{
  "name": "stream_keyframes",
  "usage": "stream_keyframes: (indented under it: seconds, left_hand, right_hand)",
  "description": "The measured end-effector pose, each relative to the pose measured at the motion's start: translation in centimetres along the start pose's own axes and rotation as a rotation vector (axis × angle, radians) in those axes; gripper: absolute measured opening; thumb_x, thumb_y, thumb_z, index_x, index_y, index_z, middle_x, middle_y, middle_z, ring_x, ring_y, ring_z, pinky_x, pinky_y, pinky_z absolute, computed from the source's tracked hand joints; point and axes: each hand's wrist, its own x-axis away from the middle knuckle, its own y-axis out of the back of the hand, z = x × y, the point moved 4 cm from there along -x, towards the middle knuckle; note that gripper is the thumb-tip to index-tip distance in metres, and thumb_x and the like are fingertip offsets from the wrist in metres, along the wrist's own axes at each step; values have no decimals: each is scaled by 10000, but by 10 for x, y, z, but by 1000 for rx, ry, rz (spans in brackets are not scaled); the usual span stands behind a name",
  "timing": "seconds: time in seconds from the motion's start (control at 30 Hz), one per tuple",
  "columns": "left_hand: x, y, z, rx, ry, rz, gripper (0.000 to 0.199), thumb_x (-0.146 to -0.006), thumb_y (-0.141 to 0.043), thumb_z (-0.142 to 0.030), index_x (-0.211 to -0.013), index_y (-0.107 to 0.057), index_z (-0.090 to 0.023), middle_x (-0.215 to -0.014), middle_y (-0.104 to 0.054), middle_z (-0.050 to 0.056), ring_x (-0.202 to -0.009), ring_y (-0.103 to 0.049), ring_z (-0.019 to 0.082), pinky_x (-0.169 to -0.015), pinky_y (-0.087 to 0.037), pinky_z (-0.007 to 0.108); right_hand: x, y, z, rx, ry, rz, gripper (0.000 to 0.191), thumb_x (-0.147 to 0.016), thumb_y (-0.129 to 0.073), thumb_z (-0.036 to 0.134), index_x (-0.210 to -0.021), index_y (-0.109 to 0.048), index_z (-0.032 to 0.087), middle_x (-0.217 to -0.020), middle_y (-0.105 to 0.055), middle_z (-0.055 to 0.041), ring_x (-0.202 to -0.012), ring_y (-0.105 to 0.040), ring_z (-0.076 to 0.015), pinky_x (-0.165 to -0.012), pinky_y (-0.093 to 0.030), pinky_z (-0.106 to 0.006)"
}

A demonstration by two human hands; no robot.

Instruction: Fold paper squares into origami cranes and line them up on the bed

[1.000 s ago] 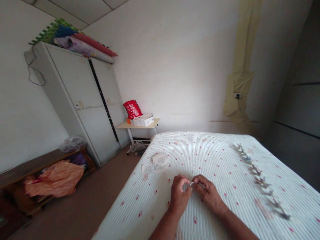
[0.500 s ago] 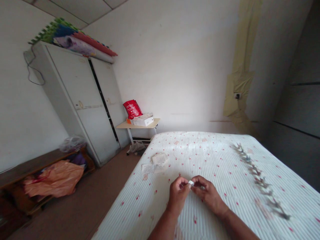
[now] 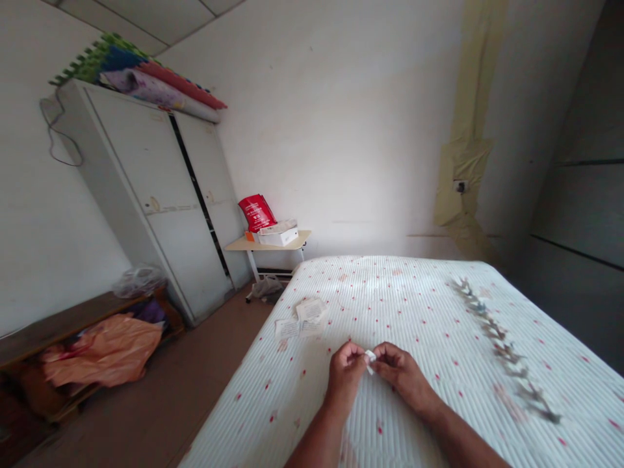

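Note:
A small white piece of folded paper (image 3: 371, 357) is pinched between my two hands over the bed. My left hand (image 3: 348, 370) grips its left side with thumb and fingertips. From the other side, my right hand (image 3: 400, 370) closes thumb and fingers on it. The fingers cover much of the paper, so its exact shape is hidden. Ahead and to the left, several printed paper sheets (image 3: 305, 318) lie loosely overlapping on the bedcover. Off to the right runs a slanting row of small pointed pieces (image 3: 502, 341), which look like folded paper figures.
Under my hands is a bed with a white ribbed, red-dotted cover (image 3: 390, 292). A small table (image 3: 238, 244) beyond its far left corner bears a red bag (image 3: 257, 211) and a white box (image 3: 280, 235). A grey cabinet (image 3: 131, 175) stands left, near a low wooden bench (image 3: 63, 312).
The white paper between my fingers has turned slightly, and a thin part of it now points downward. Both hands keep nearly the same place. The view has shifted a little.

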Motion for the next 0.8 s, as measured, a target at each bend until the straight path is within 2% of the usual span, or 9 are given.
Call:
stream_keyframes:
  seconds: [0.27,0.47,0.63,0.8]
  left_hand:
    - [0,3,0,-47,-42,36,126,-681,-554,-271,-721,-527,-155,-616,-494,-29,-580,-442,93,-557,-346,186]
    - [-3,4,2,-115,-85,14,138,-668,-574,-282,-709,-536,-157,-644,-535,-14,-631,-500,118,-591,-395,201]
    - [-7,4,12,-105,16,18,134,-643,-582,-275,-682,-536,-156,-544,-512,-36,-512,-478,93,-504,-367,189]
    - [-7,2,12,-56,103,-12,175,-599,-578,-319,-663,-532,-163,-492,-489,-47,-451,-472,93,-394,-299,177]
  right_hand:
    - [-1,-5,-5,90,23,-20,270,-782,-510,423,-678,-514,174,-532,-414,59,-492,-365,-84,-495,-307,-209]
    - [0,-9,-3,246,127,-45,233,-793,-483,377,-679,-529,179,-593,-474,34,-564,-435,-102,-544,-352,-216]
    - [-1,-8,-5,152,44,-62,261,-776,-490,422,-663,-502,187,-530,-460,48,-482,-431,-93,-487,-352,-209]
    - [-2,-9,-7,67,5,-70,270,-757,-511,453,-694,-493,191,-535,-505,44,-469,-464,-94,-472,-358,-205]
